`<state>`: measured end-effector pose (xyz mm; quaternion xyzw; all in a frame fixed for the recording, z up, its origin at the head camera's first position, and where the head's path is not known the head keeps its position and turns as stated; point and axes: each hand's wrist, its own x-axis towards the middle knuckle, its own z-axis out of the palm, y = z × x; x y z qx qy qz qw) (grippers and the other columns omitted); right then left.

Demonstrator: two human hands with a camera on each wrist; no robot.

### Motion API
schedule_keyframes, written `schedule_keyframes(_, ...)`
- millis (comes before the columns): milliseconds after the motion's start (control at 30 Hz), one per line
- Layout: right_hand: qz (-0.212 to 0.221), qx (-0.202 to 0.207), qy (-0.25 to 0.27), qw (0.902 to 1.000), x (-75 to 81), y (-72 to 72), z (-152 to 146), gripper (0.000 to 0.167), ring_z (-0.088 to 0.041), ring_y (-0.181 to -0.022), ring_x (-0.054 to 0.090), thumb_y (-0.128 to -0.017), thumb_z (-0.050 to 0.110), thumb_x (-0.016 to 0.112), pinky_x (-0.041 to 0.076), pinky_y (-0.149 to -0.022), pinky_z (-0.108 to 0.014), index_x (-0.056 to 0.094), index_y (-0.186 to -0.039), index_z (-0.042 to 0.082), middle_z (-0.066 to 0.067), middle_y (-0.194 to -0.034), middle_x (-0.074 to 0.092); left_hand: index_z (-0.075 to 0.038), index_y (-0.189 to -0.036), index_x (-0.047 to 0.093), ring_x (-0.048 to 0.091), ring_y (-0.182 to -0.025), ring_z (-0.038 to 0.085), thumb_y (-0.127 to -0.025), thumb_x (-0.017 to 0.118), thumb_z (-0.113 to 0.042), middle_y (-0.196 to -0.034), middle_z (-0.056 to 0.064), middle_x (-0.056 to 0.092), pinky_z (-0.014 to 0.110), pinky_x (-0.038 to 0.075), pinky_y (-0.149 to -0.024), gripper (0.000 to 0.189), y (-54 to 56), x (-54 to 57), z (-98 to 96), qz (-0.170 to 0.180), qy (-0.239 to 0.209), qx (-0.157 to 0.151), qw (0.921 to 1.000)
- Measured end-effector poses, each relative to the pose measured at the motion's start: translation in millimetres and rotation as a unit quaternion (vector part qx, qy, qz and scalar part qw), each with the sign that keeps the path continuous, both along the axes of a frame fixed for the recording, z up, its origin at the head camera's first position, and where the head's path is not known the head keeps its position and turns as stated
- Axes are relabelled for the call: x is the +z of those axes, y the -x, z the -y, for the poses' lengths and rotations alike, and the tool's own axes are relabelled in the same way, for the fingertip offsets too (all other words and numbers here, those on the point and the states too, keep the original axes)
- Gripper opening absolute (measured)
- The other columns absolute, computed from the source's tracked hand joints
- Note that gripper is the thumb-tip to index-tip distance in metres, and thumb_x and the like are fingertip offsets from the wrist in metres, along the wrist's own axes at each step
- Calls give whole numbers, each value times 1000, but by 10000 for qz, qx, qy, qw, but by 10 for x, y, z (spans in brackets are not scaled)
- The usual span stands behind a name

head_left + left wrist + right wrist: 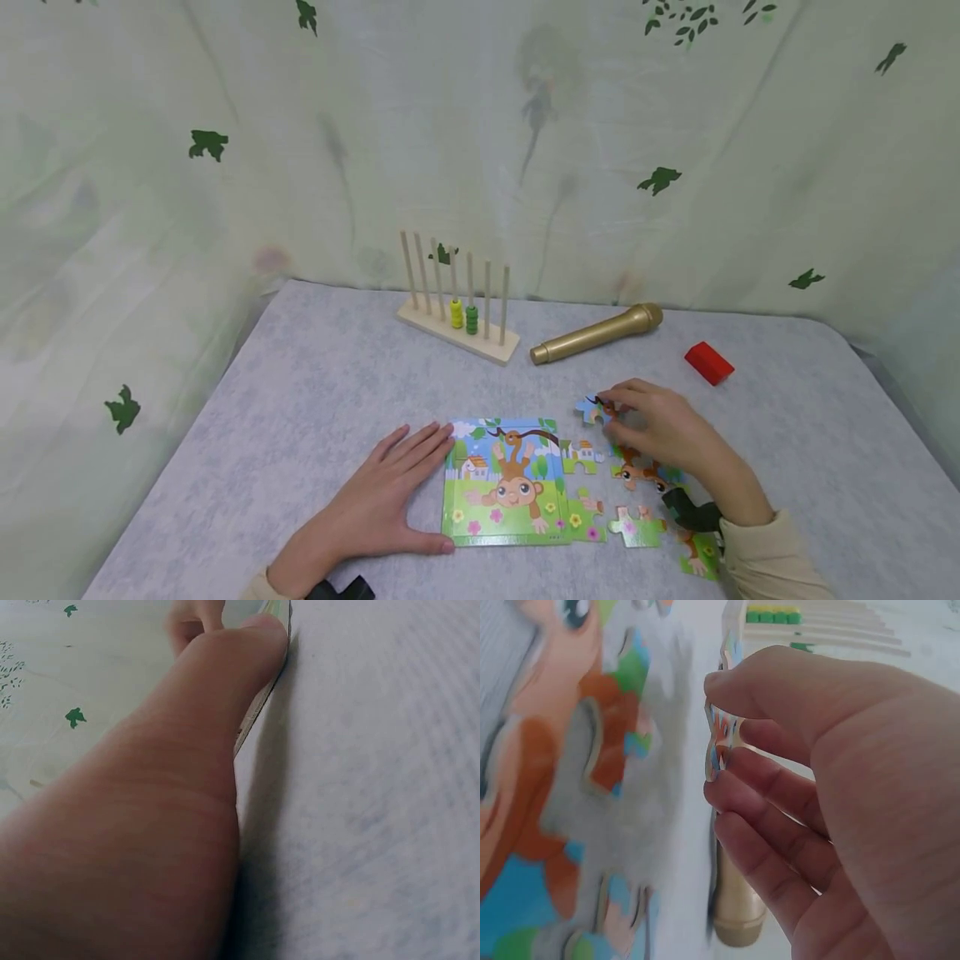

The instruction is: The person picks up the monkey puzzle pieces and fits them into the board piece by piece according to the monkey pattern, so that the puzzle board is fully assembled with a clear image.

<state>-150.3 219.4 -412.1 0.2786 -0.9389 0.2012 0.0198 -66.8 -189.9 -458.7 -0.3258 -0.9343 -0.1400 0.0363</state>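
Note:
A square monkey picture puzzle [504, 475] lies flat on the table. At its left edge rests my left hand [378, 500], fingers stretched toward its upper corner and thumb at the lower one. Between thumb and fingertips my right hand [663, 433] pinches a blue-and-brown puzzle piece [588, 409], seen edge-on in the right wrist view. Loose jigsaw pieces lie right of the picture: a house piece [579, 454], a flower piece [587, 518], a green piece [636, 527] and several brown ones, partly covered by the right hand and wrist. In the left wrist view the thumb [262, 645] touches the puzzle's edge.
Farther back stand a wooden peg rack [457, 329] with yellow and green beads, a gold toy microphone [596, 333] lying on its side, and a red block [708, 363]. A pale curtain [480, 150] with leaf prints hangs behind the grey table [300, 375].

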Motion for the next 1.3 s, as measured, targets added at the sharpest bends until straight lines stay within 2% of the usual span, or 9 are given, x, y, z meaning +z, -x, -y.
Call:
schedule_keyframes(333, 78, 135, -2, 9999, 98, 10, 147, 41, -12, -84, 64, -89, 19, 81, 55, -68, -23, 73, -129, 11, -5, -123, 67, -13, -162, 35, 26, -157, 20, -77, 56, -92, -170, -2, 29, 44, 11, -126, 118, 2, -8, -2, 66, -73, -17, 10000)
schedule_keyframes(633, 39, 402, 78, 9992, 149, 16, 314, 41, -15, -89, 64, -90, 17, 80, 55, -70, -24, 73, -129, 9, -5, -122, 67, -13, -162, 35, 27, -157, 20, -77, 55, -92, -170, -2, 29, 44, 12, -126, 118, -4, -1, -9, 36, -28, 23, 10000)
schedule_keyframes(1000, 265, 566, 209, 9978, 177, 7, 509, 40, -15, -87, 63, -90, 18, 79, 53, -70, -22, 74, -129, 12, -3, -118, 67, -13, -162, 35, 27, -157, 20, -77, 55, -92, -170, -2, 29, 43, 11, -126, 118, -5, -9, -5, -35, -44, 0, 10000)
schedule_keyframes(1300, 74, 866, 219, 9960, 142, 4, 651, 37, -13, -84, 63, -90, 17, 79, 53, -68, -20, 75, -126, 12, -2, -116, 67, -13, -162, 36, 28, -157, 20, -76, 55, -92, -170, -3, 30, 43, 11, -126, 118, -13, -2, -5, -61, -46, 12, 10000)
